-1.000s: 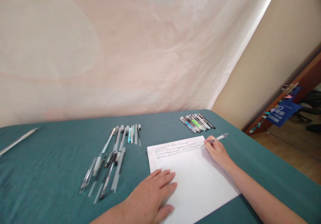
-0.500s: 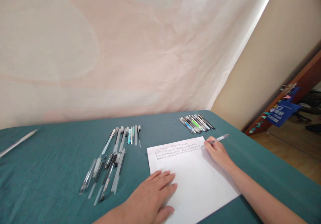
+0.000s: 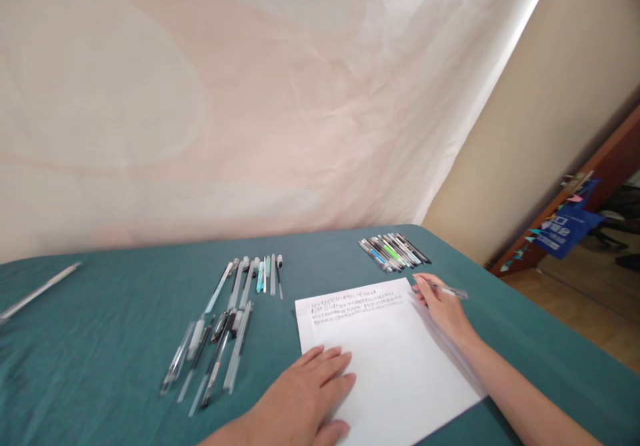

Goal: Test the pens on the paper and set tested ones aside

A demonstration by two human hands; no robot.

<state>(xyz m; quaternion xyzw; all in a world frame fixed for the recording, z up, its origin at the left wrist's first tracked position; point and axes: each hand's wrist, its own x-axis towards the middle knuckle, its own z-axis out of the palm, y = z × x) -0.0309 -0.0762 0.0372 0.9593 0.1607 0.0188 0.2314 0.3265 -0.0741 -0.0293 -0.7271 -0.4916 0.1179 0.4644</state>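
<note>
A white sheet of paper (image 3: 385, 373) lies on the table in front of me, with several lines of dark handwriting across its top. My left hand (image 3: 305, 393) rests flat on the paper's left side, fingers spread. At the upper right edge of the sheet, my right hand (image 3: 443, 306) is closed around a clear pen (image 3: 454, 292). The pen's back end points out to the right, and its tip is mostly hidden by my fingers.
The table wears a dark green cloth (image 3: 115, 339). Left of the paper lie several pens and clear pen parts (image 3: 220, 346). A row of pens (image 3: 395, 251) sits beyond the sheet. One white pen (image 3: 40, 291) is at the far left. A pale curtain (image 3: 250, 99) hangs behind.
My right hand has shifted slightly right, and the pen has swung from pointing up and right to sloping down and right. My left hand stays on the paper. The view has tilted slightly.
</note>
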